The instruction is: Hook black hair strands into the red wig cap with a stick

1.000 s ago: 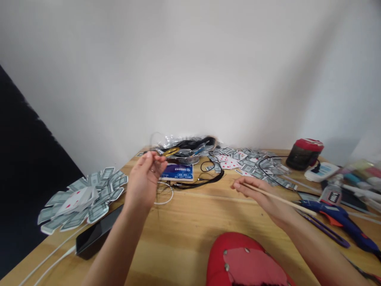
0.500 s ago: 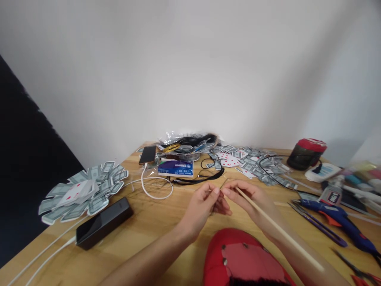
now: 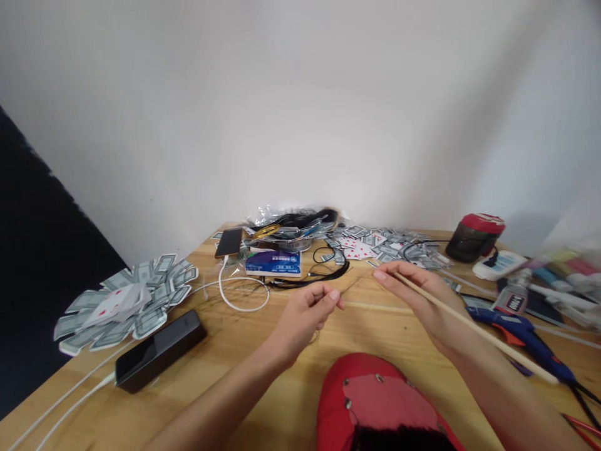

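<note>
My left hand [image 3: 300, 322] is closed in a pinch on one end of a thin dark strand [image 3: 351, 287], whose exact kind I cannot make out. My right hand [image 3: 429, 304] grips a slender pale wooden stick [image 3: 488, 338] that slopes back over the forearm. From the left fingertips the strand runs toward the right fingertips and the stick's tip. Just below both hands stands a red dome-shaped form [image 3: 335, 388] with a pink patch [image 3: 387, 401] fixed on by metal pins. Black hair [image 3: 399, 438] shows at its lower edge.
Left: cut playing cards [image 3: 124, 300], a black power bank [image 3: 159, 351]. Behind: a phone [image 3: 229, 243], a blue box [image 3: 273, 264], bagged black hair [image 3: 305, 219], scattered cards [image 3: 359, 247]. Right: a dark red-topped container [image 3: 475, 238], a blue glue gun [image 3: 516, 326].
My hands have drawn apart from fingertips nearly touching. The right moved right and slightly up with the stick, the left slightly left, and the strand now spans the gap.
</note>
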A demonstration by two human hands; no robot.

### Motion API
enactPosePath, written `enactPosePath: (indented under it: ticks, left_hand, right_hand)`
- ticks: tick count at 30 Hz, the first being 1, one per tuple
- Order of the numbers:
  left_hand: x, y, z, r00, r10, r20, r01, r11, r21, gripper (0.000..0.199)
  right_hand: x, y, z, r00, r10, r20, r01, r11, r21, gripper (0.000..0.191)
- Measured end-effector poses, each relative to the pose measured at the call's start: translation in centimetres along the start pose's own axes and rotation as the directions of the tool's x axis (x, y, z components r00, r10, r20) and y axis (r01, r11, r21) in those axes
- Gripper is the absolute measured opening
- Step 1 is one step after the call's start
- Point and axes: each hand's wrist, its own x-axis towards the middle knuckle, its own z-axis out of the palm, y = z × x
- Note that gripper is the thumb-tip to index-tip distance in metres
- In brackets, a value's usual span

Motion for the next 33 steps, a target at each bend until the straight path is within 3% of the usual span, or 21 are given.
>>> enactPosePath:
  ticks: [5, 8, 11, 14, 18, 25, 33]
  left_hand:
    - [0.0, 1.3, -1.3, 0.986, 0.149, -0.077, -0.126, 0.962, 0.242, 0.03]
    - [-0.5, 2.2, -2.1, 0.972, 0.217, -0.091, -0.167, 0.908, 0.385, 0.022]
    - [-1.1, 2.9, -2.2, 0.972, 0.23, -0.041, -0.186, 0.867, 0.462, 0.02]
    - [-1.6, 2.9, -1.6, 0.974, 0.221, 0.04, -0.214, 0.856, 0.47, 0.022]
    - [-1.7, 2.8, -1.2, 0.976, 0.189, 0.111, -0.219, 0.867, 0.447, 0.024]
    - [-2.0, 3.8, -2.4, 0.97, 0.179, 0.166, -0.237, 0.852, 0.467, 0.027]
    - [-2.7, 4.8, -3.5, 0.975, 0.134, 0.177, -0.207, 0.834, 0.511, 0.025]
  right_hand:
    - [0.2, -0.4, -2.1, 0.986, -0.072, -0.149, 0.045, 0.983, -0.18, 0.023]
    - [-0.6, -1.2, -2.4, 0.953, -0.228, -0.199, 0.155, 0.933, -0.325, 0.019]
    - [-2.0, -2.1, -1.0, 0.908, -0.418, -0.009, 0.381, 0.837, -0.392, 0.018]
    - [-3.0, -2.3, 1.1, 0.844, -0.509, 0.17, 0.53, 0.744, -0.406, 0.022]
    - [-3.1, -1.9, 2.2, 0.83, -0.497, 0.252, 0.558, 0.734, -0.388, 0.021]
    - [-2.5, -1.8, 0.8, 0.877, -0.39, 0.28, 0.475, 0.793, -0.382, 0.021]
    - [-2.2, -1.7, 0.5, 0.875, -0.341, 0.342, 0.46, 0.805, -0.375, 0.022]
